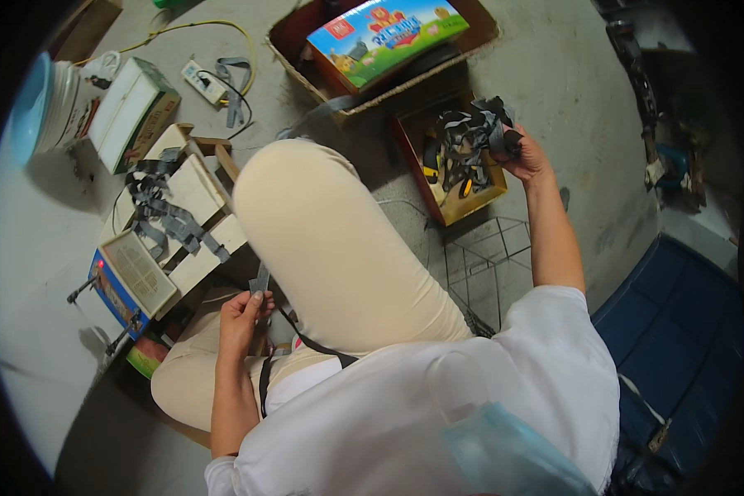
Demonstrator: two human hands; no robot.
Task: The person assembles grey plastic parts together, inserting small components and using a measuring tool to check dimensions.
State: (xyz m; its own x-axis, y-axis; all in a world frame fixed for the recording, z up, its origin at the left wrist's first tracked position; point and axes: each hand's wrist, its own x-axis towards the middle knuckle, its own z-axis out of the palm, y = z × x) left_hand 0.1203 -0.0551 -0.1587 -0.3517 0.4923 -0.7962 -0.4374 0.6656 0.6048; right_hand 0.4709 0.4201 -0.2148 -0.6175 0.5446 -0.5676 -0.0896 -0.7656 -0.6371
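My left hand (241, 312) is closed in a pinch on the end of a grey fabric strip (259, 279), beside my raised knee. Out to the right, my right hand (527, 159) grips a tangled bunch of grey and black fabric strips (471, 132). The bunch sits over a small open box (450, 213), and some of its lower strips cannot be told from those inside. Yellow-and-black tools (466, 188), perhaps cutters, lie in that box. More grey strips (174, 217) are heaped on a low white-topped bench (192, 183) at the left.
A large open carton (372, 101) with a colourful printed box (388, 37) stands at the far side. A power strip (203, 81) with a yellow cord lies on the floor. Stacked buckets (45, 107) stand at left, a wire rack (488, 264) near the small box, dark blue padding (678, 331) at right.
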